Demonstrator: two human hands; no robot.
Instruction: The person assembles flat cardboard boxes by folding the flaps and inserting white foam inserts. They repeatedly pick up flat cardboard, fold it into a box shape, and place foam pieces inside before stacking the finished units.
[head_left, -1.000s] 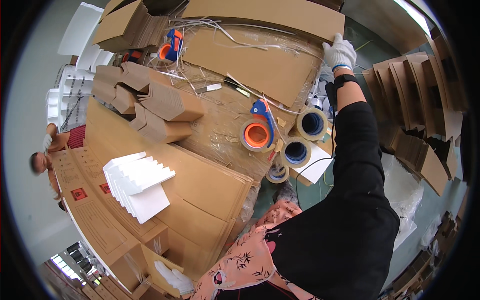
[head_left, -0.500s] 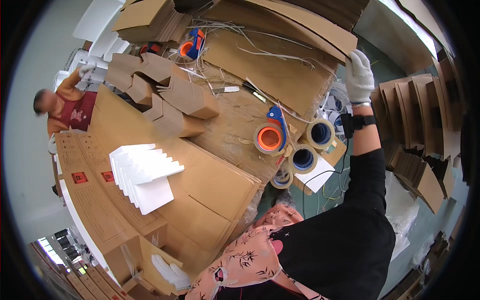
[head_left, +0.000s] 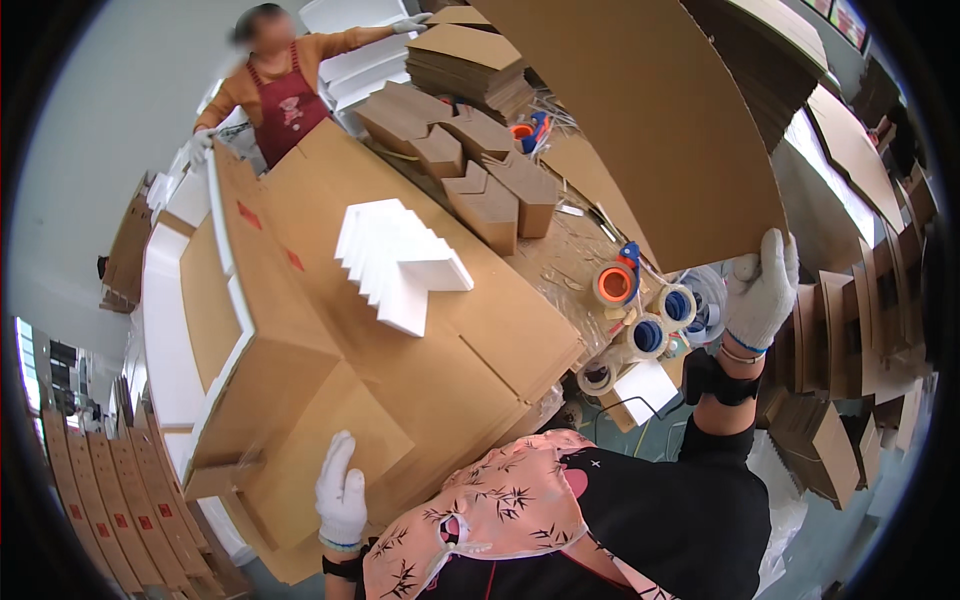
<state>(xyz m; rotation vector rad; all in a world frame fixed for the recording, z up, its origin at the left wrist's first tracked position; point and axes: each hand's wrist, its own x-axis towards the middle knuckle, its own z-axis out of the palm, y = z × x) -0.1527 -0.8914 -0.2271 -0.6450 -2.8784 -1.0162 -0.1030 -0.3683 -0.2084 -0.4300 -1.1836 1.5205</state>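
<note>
My right hand, in a white glove, grips the near corner of a large brown cardboard sheet that is lifted over the table's far right. My left hand, also gloved, is held upright with its fingers stretched and nothing in them. It is nearest to the brown cardboard carton, which is tipped over at the left, with white foam lining along its edge. Zigzag white foam pieces stand nested on stacked flat cardboard in front of me.
Across the table a co-worker has one gloved hand at the carton's far end. Folded cardboard pieces, an orange-and-blue tape dispenser and tape rolls lie on the table. Cardboard stacks stand at the right.
My right hand has pulled the cardboard sheet up and nearer. The carton has tipped over, showing its foam lining. My left hand has risen off the carton. The co-worker now reaches towards the back stack.
</note>
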